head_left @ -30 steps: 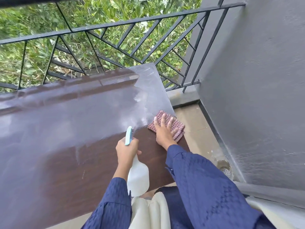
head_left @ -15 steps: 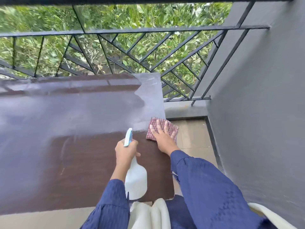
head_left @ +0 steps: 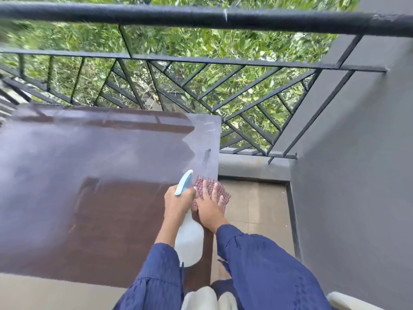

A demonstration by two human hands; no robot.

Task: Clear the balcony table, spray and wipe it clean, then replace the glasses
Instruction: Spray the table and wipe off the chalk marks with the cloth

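Cloth point(head_left: 201, 182) lies under right hand point(head_left: 210, 209), beside left hand point(head_left: 178, 202) gripping bottle point(head_left: 190, 240).

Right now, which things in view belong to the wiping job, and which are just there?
Job: table, spray bottle in left hand, checked cloth under right hand.
Just there: railing, grey wall, floor tiles.

You have a black metal railing point(head_left: 201, 19) at twelve o'clock, green foliage point(head_left: 201, 44) beyond it, a grey wall point(head_left: 357, 198) at three, and beige floor tiles point(head_left: 257, 209) beneath.
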